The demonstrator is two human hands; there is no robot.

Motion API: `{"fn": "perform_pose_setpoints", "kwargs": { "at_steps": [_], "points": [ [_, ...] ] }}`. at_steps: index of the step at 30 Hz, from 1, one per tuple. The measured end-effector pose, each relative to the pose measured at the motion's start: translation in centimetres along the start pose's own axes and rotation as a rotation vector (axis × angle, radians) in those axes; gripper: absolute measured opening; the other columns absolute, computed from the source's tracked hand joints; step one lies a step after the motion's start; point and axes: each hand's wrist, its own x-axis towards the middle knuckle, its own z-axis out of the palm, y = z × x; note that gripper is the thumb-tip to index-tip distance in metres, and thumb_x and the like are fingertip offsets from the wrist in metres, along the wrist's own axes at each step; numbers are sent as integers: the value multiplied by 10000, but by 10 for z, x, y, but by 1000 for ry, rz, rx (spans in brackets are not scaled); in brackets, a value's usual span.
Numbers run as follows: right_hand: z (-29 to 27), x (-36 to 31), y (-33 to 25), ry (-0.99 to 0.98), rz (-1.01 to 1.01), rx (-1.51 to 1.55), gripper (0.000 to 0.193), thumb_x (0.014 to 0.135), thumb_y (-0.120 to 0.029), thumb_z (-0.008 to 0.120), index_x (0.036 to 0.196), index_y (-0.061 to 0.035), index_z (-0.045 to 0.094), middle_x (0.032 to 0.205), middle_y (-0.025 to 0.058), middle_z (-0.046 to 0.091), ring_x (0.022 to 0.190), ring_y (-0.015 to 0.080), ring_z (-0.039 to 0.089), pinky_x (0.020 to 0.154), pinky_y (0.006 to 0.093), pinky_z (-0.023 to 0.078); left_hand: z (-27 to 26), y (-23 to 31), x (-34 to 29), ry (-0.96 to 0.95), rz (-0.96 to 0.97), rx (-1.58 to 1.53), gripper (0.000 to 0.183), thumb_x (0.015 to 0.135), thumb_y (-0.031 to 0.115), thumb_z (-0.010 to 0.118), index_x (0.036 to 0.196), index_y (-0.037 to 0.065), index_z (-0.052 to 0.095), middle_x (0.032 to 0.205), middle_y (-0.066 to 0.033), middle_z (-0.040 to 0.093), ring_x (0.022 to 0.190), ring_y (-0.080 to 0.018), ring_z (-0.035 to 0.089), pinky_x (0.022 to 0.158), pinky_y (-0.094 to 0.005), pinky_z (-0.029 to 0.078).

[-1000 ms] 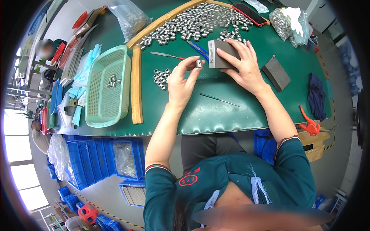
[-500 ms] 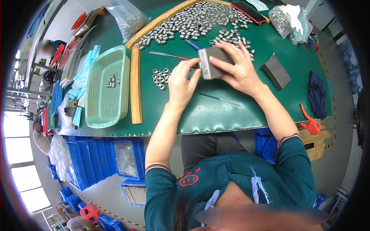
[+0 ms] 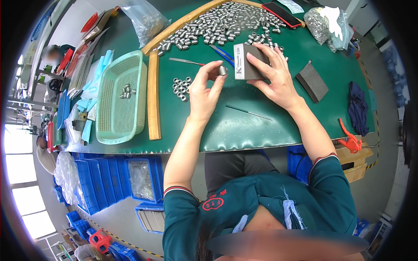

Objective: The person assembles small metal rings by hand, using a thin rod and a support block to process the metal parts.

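Between thumb and fingers, my left hand (image 3: 206, 88) pinches a small metal sleeve (image 3: 223, 70), held just above the green table. My right hand (image 3: 277, 78) grips a dark grey sanding block (image 3: 254, 58) with a pale printed side facing left. A small gap separates the sleeve from the block. To the left of my left hand lies a cluster of short metal sleeves (image 3: 181, 88), set on end. Behind the hands are blue-handled tweezers (image 3: 222, 53), partly covered by the block, and a thin file (image 3: 185, 61). A slim green-handled rod (image 3: 248, 112) rests nearer me.
A heap of metal sleeves (image 3: 209, 26) spreads at the back, bordered by a wooden strip (image 3: 174, 28). At left stands a green basket (image 3: 103, 119) beside another wooden strip (image 3: 153, 100). To the right lie a second grey block (image 3: 312, 81), dark cloth (image 3: 358, 106) and a bag of parts (image 3: 316, 25).
My hands have drawn apart. The block has moved right and turned away from the sleeve, which now shows plainly in my left fingertips.
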Motion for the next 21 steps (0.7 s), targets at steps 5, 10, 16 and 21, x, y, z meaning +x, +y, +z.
{"fn": "perform_pose_setpoints", "kwargs": {
  "at_steps": [5,10,16,21],
  "points": [
    [3,-1,-4,-40,-37,-4,663,671,-215,760,1292,-298,543,1368,95,436,1247,296,439,1047,576,266,-2,6,-1,-42,-10,120,277,812,-7,646,1081,27,590,939,-65,647,818,-142,627,708,-270,504],
    [9,-4,-24,-142,-209,22,661,631,-211,767,1245,-359,571,1340,72,457,1233,279,456,1035,586,281,-5,3,-1,-73,192,350,287,751,-1,649,1032,38,605,917,-113,633,793,-267,630,705,-328,508],
    [8,-3,-19,-136,-178,-21,637,634,-217,765,1232,-341,584,1333,74,469,1223,288,465,1029,593,281,-4,3,-1,-71,179,357,286,746,-3,637,1026,49,613,876,-104,630,811,-263,635,699,-334,505],
    [3,3,1,-146,-62,-89,661,671,-209,744,1292,-306,539,1333,97,462,1234,297,450,1043,592,256,-4,3,1,-15,154,325,291,770,-9,675,1048,52,617,871,-98,638,766,-221,649,677,-311,511]
  ]
}}
